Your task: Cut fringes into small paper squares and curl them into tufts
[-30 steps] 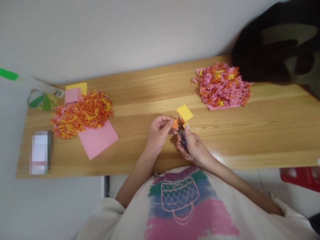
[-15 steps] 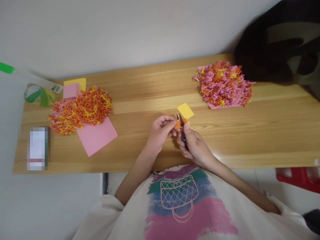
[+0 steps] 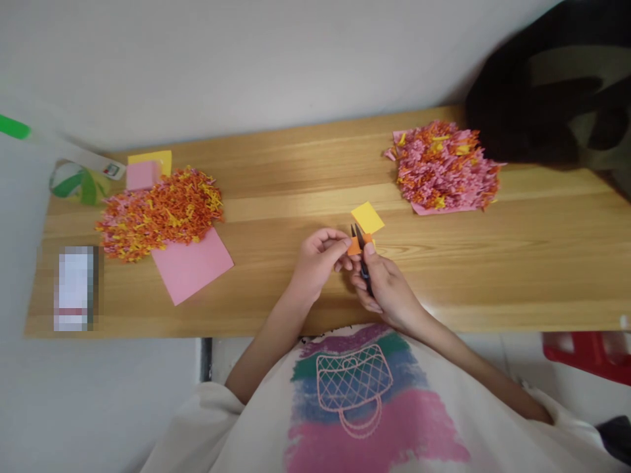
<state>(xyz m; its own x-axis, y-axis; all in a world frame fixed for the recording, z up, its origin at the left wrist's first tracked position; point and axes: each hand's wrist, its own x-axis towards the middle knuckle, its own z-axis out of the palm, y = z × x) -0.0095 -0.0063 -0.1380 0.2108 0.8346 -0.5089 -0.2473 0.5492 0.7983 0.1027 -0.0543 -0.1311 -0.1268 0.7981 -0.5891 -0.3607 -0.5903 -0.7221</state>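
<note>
Between thumb and fingers, my left hand [image 3: 325, 257] pinches a small piece of orange paper [image 3: 354, 247]. My right hand [image 3: 384, 282] is wrapped round a pair of dark thread snips [image 3: 363, 268], their blades pointing away from me at the orange paper. Another bit of orange shows by the right thumb, on the far side of the blades; whether it joins the left piece I cannot tell. Just beyond the blade tips lies a yellow square of paper [image 3: 367, 217], with a little more yellow peeking out beside the right thumb.
On the wooden table [image 3: 286, 177], a heap of pink, orange and yellow paper bits [image 3: 162, 213] sits left near a pink sheet [image 3: 193, 266]. A second heap [image 3: 444, 167] lies right, before a black bag [image 3: 547, 92]. A blurred-out object [image 3: 75, 289] and green-patterned roll [image 3: 79, 184] are far left.
Both hands keep almost the same pose, with the snips still at the orange paper. The whole view has shifted very slightly.
</note>
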